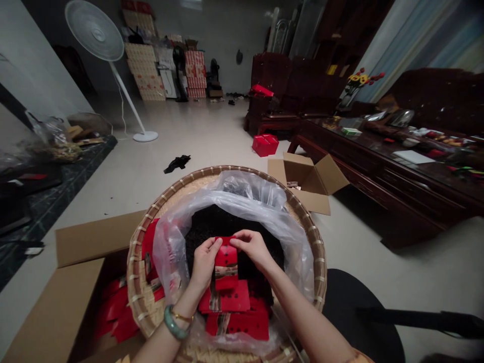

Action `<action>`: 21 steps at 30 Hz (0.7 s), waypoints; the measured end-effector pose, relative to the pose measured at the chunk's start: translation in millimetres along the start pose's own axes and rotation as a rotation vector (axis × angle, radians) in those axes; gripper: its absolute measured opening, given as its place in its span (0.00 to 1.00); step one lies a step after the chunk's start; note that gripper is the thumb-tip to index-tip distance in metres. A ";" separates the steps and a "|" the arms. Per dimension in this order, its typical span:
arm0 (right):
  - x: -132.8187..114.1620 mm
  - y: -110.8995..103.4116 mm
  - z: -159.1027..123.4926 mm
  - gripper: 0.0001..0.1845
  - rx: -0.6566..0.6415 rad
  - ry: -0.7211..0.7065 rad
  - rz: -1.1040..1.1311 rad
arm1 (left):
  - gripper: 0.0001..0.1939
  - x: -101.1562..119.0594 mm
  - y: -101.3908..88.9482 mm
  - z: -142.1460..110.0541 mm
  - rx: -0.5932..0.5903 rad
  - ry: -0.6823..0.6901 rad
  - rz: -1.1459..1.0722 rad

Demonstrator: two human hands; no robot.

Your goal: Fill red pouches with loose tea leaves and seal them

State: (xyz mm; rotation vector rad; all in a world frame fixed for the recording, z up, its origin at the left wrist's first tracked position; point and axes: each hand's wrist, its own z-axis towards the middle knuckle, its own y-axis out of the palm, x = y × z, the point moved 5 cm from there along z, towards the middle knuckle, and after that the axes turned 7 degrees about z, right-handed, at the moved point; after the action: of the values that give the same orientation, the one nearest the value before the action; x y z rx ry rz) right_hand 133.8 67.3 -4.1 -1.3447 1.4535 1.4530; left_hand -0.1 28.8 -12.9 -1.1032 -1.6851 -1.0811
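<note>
Two hands together on one red packet (226,257): your left hand (204,264) and right hand (254,249) pinch its top edge, above dark loose leaves (212,227) in a plastic bag (181,237) inside a round bamboo tray (227,169).

bamboo tray (319,262): plastic bag (242,201) inside | box (64,302): left | carton (306,176): behind right

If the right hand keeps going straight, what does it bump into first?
The right hand has its grip on a small red paper packet, so that comes first; the left hand seems just beyond, though depth is hard to judge.
</note>
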 end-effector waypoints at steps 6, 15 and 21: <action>0.4 -2.6 -0.9 0.14 0.020 0.003 -0.090 | 0.25 -3.3 8.4 -4.4 -0.221 -0.139 -0.028; -7.3 -5.4 -1.7 0.12 0.029 -0.184 -0.232 | 0.27 -17.9 13.0 -4.4 -0.336 -0.241 0.029; -52.7 4.6 -17.6 0.17 -0.312 -0.397 -0.645 | 0.19 -2.3 6.6 -0.2 -0.306 0.073 0.425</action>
State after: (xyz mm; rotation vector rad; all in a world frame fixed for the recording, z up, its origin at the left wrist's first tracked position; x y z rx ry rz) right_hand 145.7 60.1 49.9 -1.4222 0.4814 1.4193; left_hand 6.8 29.7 -13.6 -1.5141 -1.1762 -1.1020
